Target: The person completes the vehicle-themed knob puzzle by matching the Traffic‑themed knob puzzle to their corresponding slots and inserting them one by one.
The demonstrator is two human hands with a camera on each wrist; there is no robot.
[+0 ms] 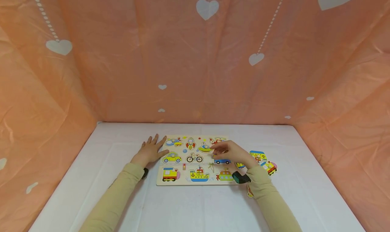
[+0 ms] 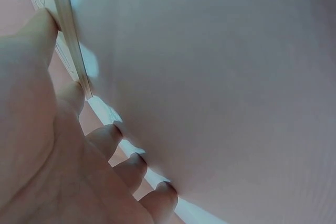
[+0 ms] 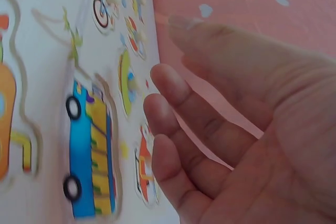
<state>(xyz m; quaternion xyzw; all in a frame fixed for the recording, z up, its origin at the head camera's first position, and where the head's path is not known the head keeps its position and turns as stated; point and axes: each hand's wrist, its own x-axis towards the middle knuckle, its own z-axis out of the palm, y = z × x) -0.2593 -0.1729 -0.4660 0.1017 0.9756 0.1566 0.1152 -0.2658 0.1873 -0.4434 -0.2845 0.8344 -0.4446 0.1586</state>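
Note:
A wooden vehicle puzzle board (image 1: 184,178) lies on the white table. My left hand (image 1: 148,152) spreads its fingers at the board's left side; in the left wrist view its thumb (image 2: 39,32) and index finger touch the board's edge. Over the right part of the board hovers my right hand (image 1: 233,151), its fingers loosely bent with nothing between them. Below it is the blue bus picture (image 3: 81,150), and just left of its fingertips sits the flying-saucer piece (image 1: 202,149). The car piece (image 1: 172,157) and bicycle piece (image 1: 194,158) lie in the middle row. My right hand partly covers the helicopter (image 1: 217,140).
Right of the board lie loose pieces: a ship piece (image 1: 258,155), a train piece (image 1: 269,167) and others partly hidden by my right wrist and sleeve. Orange cloth (image 1: 195,100) with white hearts hangs around the table's back and sides.

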